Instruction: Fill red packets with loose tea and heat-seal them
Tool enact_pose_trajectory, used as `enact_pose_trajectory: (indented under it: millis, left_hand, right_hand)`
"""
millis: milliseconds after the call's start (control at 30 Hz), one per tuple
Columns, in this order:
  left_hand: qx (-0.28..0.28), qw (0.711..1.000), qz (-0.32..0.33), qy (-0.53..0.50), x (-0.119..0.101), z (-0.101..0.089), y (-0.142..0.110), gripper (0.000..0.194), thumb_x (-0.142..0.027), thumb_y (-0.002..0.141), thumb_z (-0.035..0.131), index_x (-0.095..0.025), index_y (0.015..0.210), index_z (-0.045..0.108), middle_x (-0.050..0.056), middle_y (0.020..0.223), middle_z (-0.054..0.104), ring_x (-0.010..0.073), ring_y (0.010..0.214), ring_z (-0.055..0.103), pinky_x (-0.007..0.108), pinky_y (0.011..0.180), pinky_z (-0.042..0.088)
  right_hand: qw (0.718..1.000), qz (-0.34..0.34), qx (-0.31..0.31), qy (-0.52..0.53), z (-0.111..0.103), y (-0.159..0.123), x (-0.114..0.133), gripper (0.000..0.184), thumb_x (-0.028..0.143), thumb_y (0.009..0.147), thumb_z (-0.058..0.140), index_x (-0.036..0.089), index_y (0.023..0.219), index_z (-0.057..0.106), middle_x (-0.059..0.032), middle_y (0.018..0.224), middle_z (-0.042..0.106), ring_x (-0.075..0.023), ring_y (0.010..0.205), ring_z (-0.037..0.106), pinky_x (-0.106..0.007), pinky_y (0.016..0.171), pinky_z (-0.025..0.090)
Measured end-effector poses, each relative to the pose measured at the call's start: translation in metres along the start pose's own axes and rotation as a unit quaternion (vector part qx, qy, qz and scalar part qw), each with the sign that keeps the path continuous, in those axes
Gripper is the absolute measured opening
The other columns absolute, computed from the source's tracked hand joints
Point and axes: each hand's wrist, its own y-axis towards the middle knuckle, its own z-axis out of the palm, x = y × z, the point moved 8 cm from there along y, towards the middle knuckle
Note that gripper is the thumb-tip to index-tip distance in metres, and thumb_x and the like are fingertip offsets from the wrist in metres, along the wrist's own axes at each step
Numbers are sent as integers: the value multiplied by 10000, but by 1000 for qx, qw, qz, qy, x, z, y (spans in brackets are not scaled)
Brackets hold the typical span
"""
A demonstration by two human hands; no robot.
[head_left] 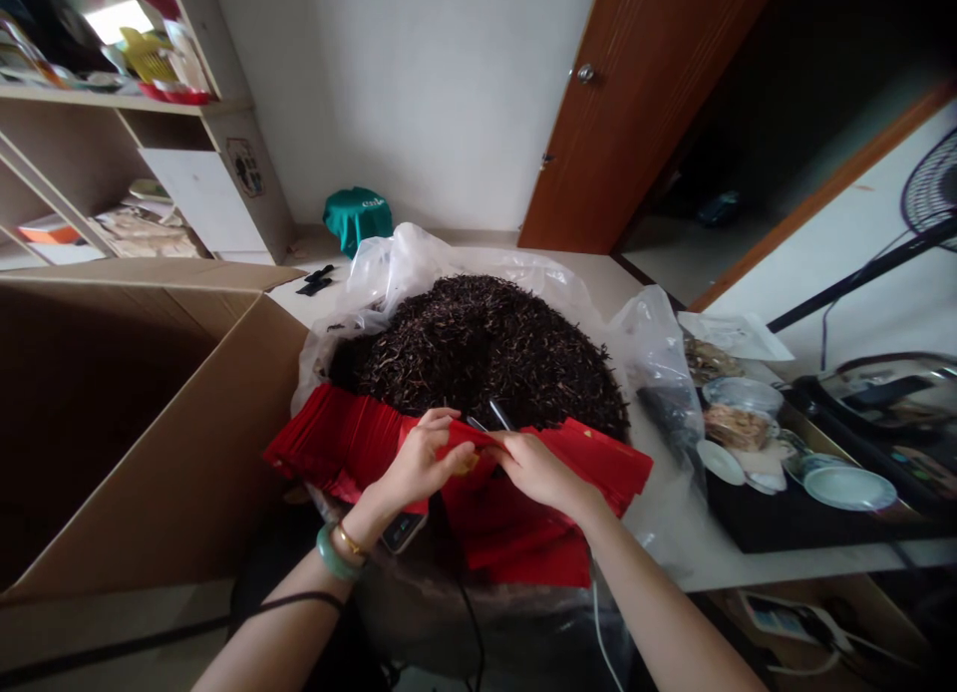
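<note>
Head view: the left hand (419,463) and right hand (534,465) meet over the near edge of the leaves (485,343), at a red packet (465,435) held between them. Left fingers: clamped on the packet, thumb on the near face; this opposed grip probably steadies it. Right fingers: drawn together and closed on its edge. A metal rod (499,413) projects beyond the right fingers; whether they also grip it cannot be told.

The bag (408,258) lies opened out beneath the leaves, presumably to keep them off the table (607,281). Left of the hands, a red stack (336,438) lies overlapped, likely so that edges stay separable. A looser red pile (538,537) lies below and right, within easy reach. The box (224,433) stands open at far left.
</note>
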Motion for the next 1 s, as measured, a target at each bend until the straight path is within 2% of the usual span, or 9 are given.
enact_pose_trajectory:
  millis: [100, 200, 367, 467, 600, 767, 833, 933, 1000]
  left_hand:
    - [9, 1000, 17, -4, -5, 0, 0, 206, -250, 895, 569, -221, 799, 749, 79, 985, 725, 260, 1225, 533, 481, 1025, 462]
    - [35, 998, 39, -15, -15, 2, 2, 195, -209, 890, 567, -218, 808, 744, 77, 1032, 712, 260, 1280, 493, 501, 1104, 386]
    - [63, 996, 67, -19, -27, -1, 4, 178, -204, 885, 575, -230, 945, 740, 81, 1146, 680, 259, 1246, 537, 497, 1124, 357]
    - [78, 994, 72, -15, -29, -2, 4, 190, -215, 886, 574, -251, 983, 734, 70, 1129, 687, 244, 1176, 592, 494, 1129, 351]
    - [86, 995, 48, -29, -23, 0, 4, 192, -227, 892, 555, -238, 995, 716, 55, 1024, 717, 230, 1147, 603, 506, 1146, 318]
    - [60, 997, -15, -46, -9, 3, 2, 201, -256, 879, 567, -200, 1034, 683, 73, 981, 734, 269, 1266, 505, 473, 1025, 454]
    - [64, 996, -12, -58, -8, 5, 1, 206, -288, 904, 540, -204, 1029, 681, 56, 954, 738, 247, 1173, 577, 479, 1059, 414]
    - [75, 994, -9, -75, -7, 8, 3, 250, -325, 946, 477, -200, 996, 687, 19, 842, 730, 178, 928, 665, 486, 1145, 291]
    - [97, 993, -4, -72, -8, 11, 3, 262, -320, 950, 471, -201, 950, 704, 14, 855, 715, 158, 908, 655, 492, 1188, 187]
  right_hand:
    - [999, -13, 8, 32, -1, -2, 5, 384, 136, 884, 501, 306, 1202, 633, -28, 1194, 689, -242, 1116, 637, -355, 946, 483]
    - [998, -11, 17, 59, -1, -4, 6, 414, 225, 853, 601, 297, 1261, 584, -31, 1193, 690, -246, 1077, 657, -342, 903, 511]
    - [998, 27, 6, 59, -2, -6, -3, 463, 299, 784, 703, 240, 1228, 587, -74, 1163, 700, -261, 1039, 669, -356, 879, 518]
    - [997, 45, 4, 63, 0, -5, -7, 454, 323, 766, 724, 232, 1190, 589, -79, 1148, 701, -257, 1024, 670, -354, 869, 516]
    - [997, 60, -24, 32, -3, -3, -9, 383, 282, 744, 738, 209, 1093, 600, -77, 1085, 698, -240, 987, 667, -354, 863, 507]
    - [997, 50, -59, 7, -6, -2, -11, 276, 245, 738, 733, 199, 975, 598, -50, 1014, 656, -205, 931, 648, -337, 836, 504]
    - [997, 49, -62, 7, -6, -2, -11, 278, 250, 736, 735, 206, 975, 600, -37, 1002, 643, -200, 920, 642, -339, 839, 501]
    - [997, 53, -50, 2, -5, -2, -11, 307, 253, 736, 736, 211, 1013, 609, -41, 1024, 624, -211, 955, 633, -351, 877, 487]
    - [998, 59, -33, -3, -3, -2, -12, 332, 272, 745, 734, 208, 1045, 609, -57, 1055, 615, -226, 993, 625, -362, 903, 475]
